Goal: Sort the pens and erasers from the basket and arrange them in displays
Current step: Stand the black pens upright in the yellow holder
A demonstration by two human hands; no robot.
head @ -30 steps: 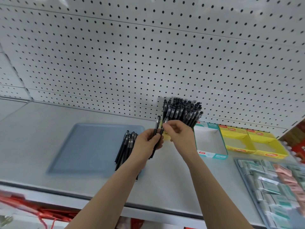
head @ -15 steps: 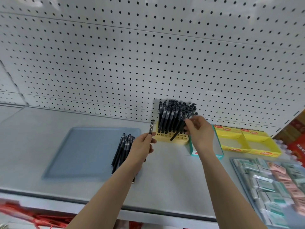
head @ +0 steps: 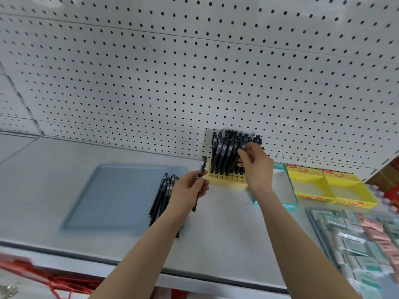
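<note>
My left hand (head: 190, 187) holds one black pen (head: 201, 169) upright just left of the yellow pen stand (head: 224, 182). The stand sits at the back of the shelf against the pegboard, packed with several upright black pens (head: 228, 152). My right hand (head: 255, 167) is at the stand's right side, fingertips pinching the top of a pen among the standing ones. Several more black pens (head: 164, 193) lie loose on the right edge of a blue tray (head: 121, 195), partly hidden by my left wrist.
A teal-and-white display box (head: 285, 190) stands right of the pen stand, then two yellow display boxes (head: 332, 190). A tray of wrapped erasers (head: 367, 240) lies at the lower right. Red basket parts (head: 38, 277) show below the shelf's front edge.
My right hand took a pen from my left hand and carried it right and back into the stand. My left hand stayed put, now with one pen.
</note>
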